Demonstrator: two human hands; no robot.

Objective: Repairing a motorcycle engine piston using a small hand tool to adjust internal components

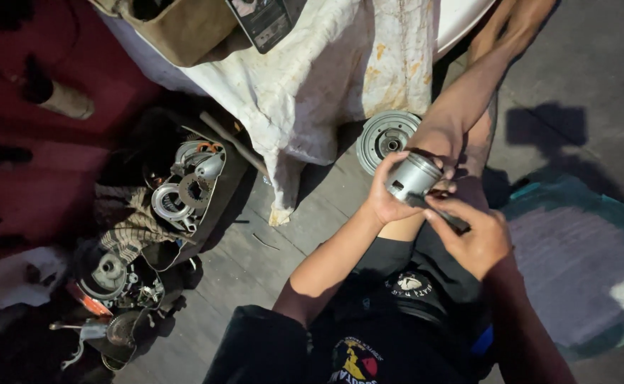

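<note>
My left hand [387,195] grips a silver metal piston [413,176], a short ringed cylinder with a hole in its side, held above my lap. My right hand [472,238] is closed on a thin dark tool [448,215] whose end lies against the piston's lower edge. Both forearms reach in from the bottom of the view. My bent leg extends toward the upper right behind the piston.
A grey round metal disc [387,139] lies on the floor just behind the piston. A stained white cloth [319,78] hangs over something at top. A dark tray of metal engine parts [184,188] sits at left. A round teal and purple mat [582,256] lies at right.
</note>
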